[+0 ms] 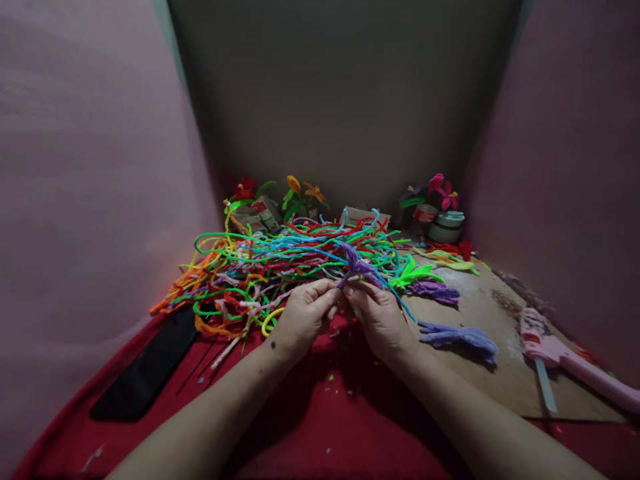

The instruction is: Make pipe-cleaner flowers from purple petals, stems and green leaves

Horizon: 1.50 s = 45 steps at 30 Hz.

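A purple fuzzy flower piece stands up between my hands at the middle of the view. My left hand pinches its base from the left. From the right, my right hand closes its fingers on the same base. Just behind is a large tangle of coloured pipe cleaners. Bright green leaf pieces and a dark purple bundle lie right of my hands. A lighter purple bundle rests nearer on the brown board.
A black phone lies at the left on the red cloth. At the right is a pink glue gun with a glue stick. Pipe-cleaner flowers and a jar stand at the back, between pink side walls.
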Available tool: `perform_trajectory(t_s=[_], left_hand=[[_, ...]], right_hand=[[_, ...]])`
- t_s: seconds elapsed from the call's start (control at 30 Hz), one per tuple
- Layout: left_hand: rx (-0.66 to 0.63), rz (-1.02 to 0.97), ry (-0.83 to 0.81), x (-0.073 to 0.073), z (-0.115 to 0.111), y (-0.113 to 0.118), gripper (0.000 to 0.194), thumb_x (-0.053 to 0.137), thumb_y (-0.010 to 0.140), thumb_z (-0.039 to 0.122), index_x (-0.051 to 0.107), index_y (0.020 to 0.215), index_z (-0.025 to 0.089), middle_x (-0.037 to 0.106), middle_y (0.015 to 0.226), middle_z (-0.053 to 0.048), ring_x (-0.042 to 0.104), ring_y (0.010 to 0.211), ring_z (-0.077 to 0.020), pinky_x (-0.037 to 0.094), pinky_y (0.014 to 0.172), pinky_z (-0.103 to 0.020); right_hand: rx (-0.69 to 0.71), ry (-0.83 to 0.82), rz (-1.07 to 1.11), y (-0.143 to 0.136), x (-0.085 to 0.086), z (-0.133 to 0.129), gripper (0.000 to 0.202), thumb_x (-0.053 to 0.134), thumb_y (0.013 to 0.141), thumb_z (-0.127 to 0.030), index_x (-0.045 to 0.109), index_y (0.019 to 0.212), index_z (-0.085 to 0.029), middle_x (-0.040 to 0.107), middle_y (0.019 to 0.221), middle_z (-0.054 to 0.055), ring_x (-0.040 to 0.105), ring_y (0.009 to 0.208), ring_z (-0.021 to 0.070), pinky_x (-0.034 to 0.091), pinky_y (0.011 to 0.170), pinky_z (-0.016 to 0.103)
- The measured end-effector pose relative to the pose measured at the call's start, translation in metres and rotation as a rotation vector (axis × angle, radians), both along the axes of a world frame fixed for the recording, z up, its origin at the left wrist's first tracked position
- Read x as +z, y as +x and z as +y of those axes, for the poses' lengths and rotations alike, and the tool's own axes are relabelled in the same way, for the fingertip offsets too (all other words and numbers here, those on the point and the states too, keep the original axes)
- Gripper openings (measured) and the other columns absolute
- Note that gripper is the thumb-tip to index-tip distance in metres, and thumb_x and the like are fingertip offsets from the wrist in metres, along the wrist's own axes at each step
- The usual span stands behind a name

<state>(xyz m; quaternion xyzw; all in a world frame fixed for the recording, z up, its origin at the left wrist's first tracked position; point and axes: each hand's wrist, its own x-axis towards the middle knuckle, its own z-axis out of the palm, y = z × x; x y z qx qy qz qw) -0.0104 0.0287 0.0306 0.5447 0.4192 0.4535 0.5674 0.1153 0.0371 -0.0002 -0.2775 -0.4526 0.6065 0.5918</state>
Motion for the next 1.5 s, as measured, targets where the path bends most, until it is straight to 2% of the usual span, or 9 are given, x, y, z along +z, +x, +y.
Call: perform_trajectory(t_s=[0.17,0.33,0.43,0.83,0.97,1.13,1.27,1.4,1.5], left_hand=[[-0.138,-0.203,-0.211,-0.001,0.000,-0.001,0.021,0.058,0.077,0.032,0.047,0.067,0.016,0.036,0.045,0.009,0.018,0.032,-0.0004,0.014,0.034,-0.014],[-0.263,-0.298,-0.259,-0.004,0.002,-0.005,0.017,0.053,0.082,0.030,0.050,0.073,0.015,0.034,0.044,0.010,0.012,0.032,-0.0005,0.016,0.032,-0.014],[-0.304,-0.315,-0.265,-0.005,0.003,-0.006,0.017,0.052,0.083,0.031,0.051,0.076,0.015,0.034,0.044,0.010,0.012,0.032,-0.0004,0.016,0.031,-0.013],[-0.260,-0.246,-0.223,-0.005,0.002,-0.006,0.025,0.057,0.078,0.038,0.049,0.071,0.016,0.038,0.047,0.009,0.018,0.032,-0.0005,0.017,0.031,-0.014],[-0.202,-0.127,-0.129,-0.003,0.001,-0.005,0.026,0.057,0.078,0.039,0.050,0.069,0.015,0.043,0.049,0.007,0.024,0.031,-0.0013,0.018,0.032,-0.016],[-0.056,0.133,0.030,-0.001,-0.004,0.002,0.021,0.060,0.074,0.035,0.056,0.076,0.015,0.047,0.049,0.006,0.035,0.037,-0.0045,0.025,0.038,-0.018],[0.062,0.283,0.228,-0.009,-0.004,0.003,0.019,0.055,0.078,0.035,0.059,0.077,0.017,0.049,0.055,0.004,0.040,0.047,-0.0082,0.032,0.047,-0.021],[0.142,0.473,0.461,-0.015,-0.004,0.000,0.018,0.047,0.084,0.029,0.061,0.075,0.020,0.048,0.056,0.003,0.042,0.051,-0.0105,0.033,0.055,-0.022],[0.157,0.515,0.507,-0.012,-0.004,0.000,0.019,0.046,0.084,0.026,0.060,0.073,0.019,0.047,0.058,0.002,0.041,0.055,-0.0108,0.032,0.057,-0.022]], right_hand=[[0.083,-0.082,0.136,0.000,-0.001,0.003,0.010,0.069,0.070,-0.028,0.068,0.070,-0.018,0.055,0.060,-0.003,0.041,0.053,0.0078,0.035,0.054,0.023],[0.171,-0.167,0.173,0.002,-0.002,0.003,0.015,0.071,0.066,-0.031,0.068,0.072,-0.017,0.056,0.058,-0.002,0.041,0.049,0.0076,0.031,0.048,0.022],[0.141,-0.175,0.173,0.002,0.000,0.003,0.019,0.072,0.063,-0.030,0.070,0.076,-0.017,0.057,0.060,-0.001,0.044,0.052,0.0092,0.034,0.048,0.022],[0.081,-0.119,0.140,0.000,-0.004,0.003,0.016,0.071,0.066,-0.031,0.066,0.066,-0.015,0.056,0.057,-0.001,0.048,0.057,0.0112,0.039,0.058,0.025],[0.099,-0.135,0.135,0.001,-0.006,0.002,0.018,0.070,0.067,-0.030,0.069,0.078,-0.016,0.061,0.061,0.001,0.049,0.055,0.0119,0.038,0.055,0.025],[0.049,-0.125,0.129,0.000,-0.003,0.001,0.014,0.070,0.066,-0.029,0.071,0.079,-0.023,0.065,0.066,0.001,0.050,0.053,0.0134,0.036,0.051,0.027],[-0.021,-0.077,0.092,-0.001,-0.005,0.001,0.012,0.069,0.067,-0.028,0.072,0.079,-0.027,0.068,0.077,0.000,0.052,0.059,0.0152,0.038,0.057,0.029],[-0.041,-0.048,0.043,-0.001,-0.010,0.002,0.014,0.068,0.070,-0.029,0.072,0.082,-0.027,0.066,0.074,0.000,0.050,0.061,0.0164,0.037,0.060,0.030],[-0.028,-0.058,0.070,-0.002,-0.008,0.000,0.012,0.068,0.069,-0.028,0.071,0.081,-0.027,0.065,0.073,-0.001,0.050,0.062,0.0155,0.038,0.063,0.030]])
